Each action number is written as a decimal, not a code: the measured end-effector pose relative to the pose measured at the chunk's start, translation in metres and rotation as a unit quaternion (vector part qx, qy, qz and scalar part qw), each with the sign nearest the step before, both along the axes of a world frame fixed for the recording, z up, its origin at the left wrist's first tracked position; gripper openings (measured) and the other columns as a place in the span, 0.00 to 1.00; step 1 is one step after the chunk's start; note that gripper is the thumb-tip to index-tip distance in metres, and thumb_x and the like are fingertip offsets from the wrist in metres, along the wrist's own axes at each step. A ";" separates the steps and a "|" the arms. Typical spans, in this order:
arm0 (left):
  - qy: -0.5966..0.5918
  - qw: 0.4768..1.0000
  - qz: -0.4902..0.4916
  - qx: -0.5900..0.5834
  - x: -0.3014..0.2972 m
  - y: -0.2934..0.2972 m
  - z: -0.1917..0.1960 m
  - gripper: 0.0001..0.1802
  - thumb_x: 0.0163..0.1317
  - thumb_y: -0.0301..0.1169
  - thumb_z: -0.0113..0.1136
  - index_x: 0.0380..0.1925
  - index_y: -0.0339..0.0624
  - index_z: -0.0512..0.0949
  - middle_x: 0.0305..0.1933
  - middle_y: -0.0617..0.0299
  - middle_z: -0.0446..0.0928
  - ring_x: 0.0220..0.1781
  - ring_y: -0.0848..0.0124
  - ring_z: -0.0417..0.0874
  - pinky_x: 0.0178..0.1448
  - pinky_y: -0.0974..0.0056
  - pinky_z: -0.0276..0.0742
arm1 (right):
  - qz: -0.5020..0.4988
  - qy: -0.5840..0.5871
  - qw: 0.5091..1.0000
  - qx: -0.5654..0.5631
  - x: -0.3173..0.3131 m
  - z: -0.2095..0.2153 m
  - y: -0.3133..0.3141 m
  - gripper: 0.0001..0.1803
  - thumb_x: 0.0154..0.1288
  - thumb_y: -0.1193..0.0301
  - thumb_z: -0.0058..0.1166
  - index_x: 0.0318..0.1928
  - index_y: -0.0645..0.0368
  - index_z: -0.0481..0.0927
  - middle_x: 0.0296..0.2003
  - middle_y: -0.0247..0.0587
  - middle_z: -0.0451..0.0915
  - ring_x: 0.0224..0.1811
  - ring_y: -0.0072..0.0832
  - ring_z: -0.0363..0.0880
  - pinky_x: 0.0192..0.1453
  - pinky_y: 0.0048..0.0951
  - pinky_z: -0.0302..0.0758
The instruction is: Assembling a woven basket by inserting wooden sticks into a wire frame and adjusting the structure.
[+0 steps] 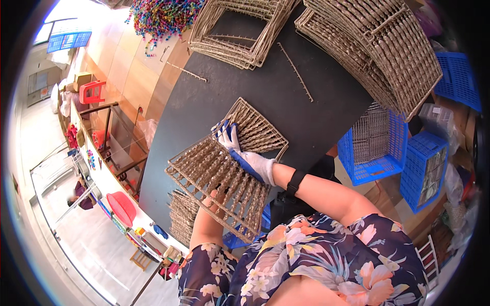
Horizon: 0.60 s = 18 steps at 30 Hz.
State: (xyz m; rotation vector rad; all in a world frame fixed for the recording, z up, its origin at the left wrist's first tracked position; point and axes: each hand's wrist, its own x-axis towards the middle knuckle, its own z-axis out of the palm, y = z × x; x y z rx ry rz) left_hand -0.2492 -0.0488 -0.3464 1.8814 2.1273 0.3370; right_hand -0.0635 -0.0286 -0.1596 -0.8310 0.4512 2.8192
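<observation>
A rectangular brown-gold frame [219, 171] of close-set, bumpy, bead-like rods lies tilted over the near part of the dark table. A second rod panel [260, 125] lies just beyond it, its corner overlapping or joined; which, I cannot tell. My right hand [239, 148], in a white glove with blue palm and fingers, reaches across where the panels meet, its fingers curled over the rods. My left hand [216, 195] is under the near frame, mostly hidden behind the rods; only the bare wrist and a bit of the hand show. Its fingers cannot be seen.
Stacked rod frames [224, 53] stand at the far edge, with a taller stack [380, 56] at far right. Two loose rods [296, 72] lie on the table [229, 89]. More rod pieces [182, 217] sit near left. Blue crates [370, 173] stand at right; colourful bead strings [163, 23] lie far left.
</observation>
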 end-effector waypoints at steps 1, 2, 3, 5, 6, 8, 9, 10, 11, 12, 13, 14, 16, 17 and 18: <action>-0.098 0.995 -0.014 0.024 0.000 0.001 0.004 0.29 0.71 0.49 0.57 0.68 0.50 0.73 0.74 0.58 0.69 0.81 0.54 0.58 0.85 0.44 0.44 | 0.064 -0.035 0.995 0.068 0.005 0.008 0.008 0.37 0.75 0.49 0.45 0.72 0.64 0.66 0.62 0.54 0.74 0.59 0.46 0.78 0.58 0.48 0.78; -0.211 0.977 -0.013 -0.030 -0.001 0.004 0.013 0.32 0.69 0.50 0.59 0.69 0.49 0.72 0.75 0.57 0.68 0.81 0.53 0.57 0.84 0.43 0.44 | 0.100 -0.056 0.987 0.109 0.012 0.015 0.019 0.37 0.75 0.49 0.46 0.72 0.64 0.67 0.62 0.53 0.76 0.58 0.45 0.79 0.57 0.47 0.79; -0.309 0.946 -0.005 -0.097 0.000 0.006 0.025 0.35 0.66 0.52 0.61 0.69 0.48 0.71 0.76 0.55 0.67 0.81 0.52 0.57 0.84 0.42 0.43 | 0.121 -0.076 0.980 0.140 0.023 0.021 0.030 0.37 0.75 0.48 0.47 0.72 0.64 0.67 0.61 0.53 0.77 0.57 0.43 0.80 0.55 0.46 0.80; -0.490 0.843 0.023 -0.222 0.006 0.006 0.061 0.42 0.62 0.55 0.65 0.71 0.46 0.68 0.77 0.53 0.65 0.81 0.50 0.55 0.84 0.40 0.41 | 0.084 -0.083 0.969 0.216 0.057 0.026 0.053 0.37 0.75 0.48 0.49 0.71 0.64 0.69 0.59 0.52 0.79 0.55 0.41 0.83 0.53 0.45 0.83; -0.240 0.939 -0.100 -0.227 0.011 0.010 0.079 0.55 0.52 0.60 0.71 0.74 0.43 0.62 0.78 0.47 0.59 0.82 0.45 0.51 0.83 0.37 0.39 | 0.064 -0.121 0.961 0.241 0.085 0.023 0.065 0.33 0.77 0.53 0.48 0.70 0.64 0.68 0.57 0.49 0.80 0.54 0.39 0.83 0.57 0.40 0.82; 0.090 0.961 -0.200 -0.170 0.023 0.017 0.115 0.74 0.36 0.65 0.79 0.77 0.36 0.53 0.79 0.36 0.51 0.82 0.37 0.46 0.82 0.34 0.37 | -0.074 -0.024 0.974 0.213 0.141 0.008 0.091 0.25 0.78 0.57 0.47 0.64 0.62 0.71 0.47 0.41 0.80 0.46 0.31 0.82 0.54 0.33 0.80; 0.078 0.967 -0.195 -0.141 0.031 0.023 0.128 0.79 0.32 0.66 0.80 0.77 0.34 0.49 0.79 0.32 0.49 0.82 0.34 0.44 0.82 0.34 0.37 | -0.099 0.056 0.979 0.171 0.166 -0.003 0.103 0.23 0.77 0.55 0.48 0.59 0.60 0.74 0.39 0.35 0.79 0.39 0.27 0.80 0.47 0.30 0.78; 0.094 0.963 -0.186 -0.169 0.038 0.028 0.139 0.76 0.35 0.67 0.79 0.77 0.35 0.51 0.79 0.35 0.50 0.82 0.36 0.45 0.82 0.35 0.36 | -0.079 0.110 0.980 0.149 0.183 -0.018 0.116 0.23 0.77 0.55 0.47 0.58 0.60 0.75 0.37 0.34 0.79 0.37 0.26 0.79 0.46 0.30 0.77; 0.112 0.956 -0.177 -0.206 0.044 0.030 0.148 0.76 0.34 0.66 0.79 0.76 0.35 0.52 0.78 0.36 0.51 0.82 0.38 0.46 0.82 0.36 0.37 | -0.066 0.168 0.976 0.121 0.196 -0.032 0.126 0.23 0.77 0.54 0.47 0.57 0.59 0.75 0.36 0.33 0.78 0.36 0.25 0.78 0.44 0.29 0.76; 0.119 0.956 -0.175 -0.204 0.048 0.033 0.154 0.75 0.34 0.65 0.80 0.76 0.35 0.52 0.77 0.37 0.52 0.82 0.39 0.47 0.82 0.36 0.38 | -0.053 0.226 0.968 0.092 0.203 -0.046 0.133 0.22 0.77 0.53 0.46 0.56 0.59 0.75 0.34 0.32 0.77 0.34 0.24 0.77 0.42 0.29 0.74; 0.117 0.957 -0.164 -0.207 0.051 0.034 0.158 0.75 0.33 0.65 0.81 0.75 0.35 0.53 0.76 0.37 0.53 0.81 0.41 0.48 0.82 0.37 0.40 | -0.043 0.323 0.943 0.070 0.205 -0.058 0.137 0.22 0.77 0.53 0.46 0.55 0.58 0.76 0.32 0.31 0.76 0.32 0.23 0.75 0.41 0.28 0.73; 0.120 0.960 -0.166 -0.190 0.053 0.035 0.159 0.74 0.34 0.64 0.81 0.75 0.35 0.53 0.76 0.38 0.53 0.82 0.41 0.48 0.82 0.37 0.40 | -0.041 0.321 0.944 0.067 0.204 -0.067 0.133 0.25 0.77 0.50 0.41 0.56 0.58 0.76 0.30 0.28 0.72 0.29 0.20 0.69 0.38 0.30 0.70; 0.119 0.962 -0.158 -0.190 0.053 0.034 0.159 0.71 0.36 0.63 0.80 0.74 0.37 0.55 0.77 0.40 0.54 0.82 0.43 0.48 0.82 0.38 0.41 | -0.061 0.295 0.944 0.138 0.209 -0.072 0.121 0.23 0.76 0.49 0.43 0.53 0.53 0.77 0.27 0.24 0.68 0.28 0.20 0.66 0.38 0.29 0.68; 0.119 0.963 -0.160 -0.184 0.052 0.033 0.158 0.71 0.36 0.63 0.80 0.74 0.37 0.55 0.76 0.40 0.54 0.82 0.43 0.48 0.83 0.38 0.41 | -0.072 0.282 0.941 0.174 0.214 -0.069 0.115 0.22 0.75 0.48 0.43 0.51 0.50 0.78 0.26 0.23 0.66 0.27 0.20 0.64 0.39 0.29 0.67; 0.114 0.965 -0.158 -0.174 0.051 0.031 0.156 0.71 0.36 0.63 0.80 0.74 0.37 0.55 0.76 0.40 0.54 0.82 0.44 0.48 0.83 0.38 0.41 | -0.096 0.334 0.918 0.191 0.211 -0.067 0.109 0.23 0.75 0.48 0.43 0.55 0.50 0.78 0.26 0.22 0.64 0.27 0.19 0.63 0.38 0.29 0.66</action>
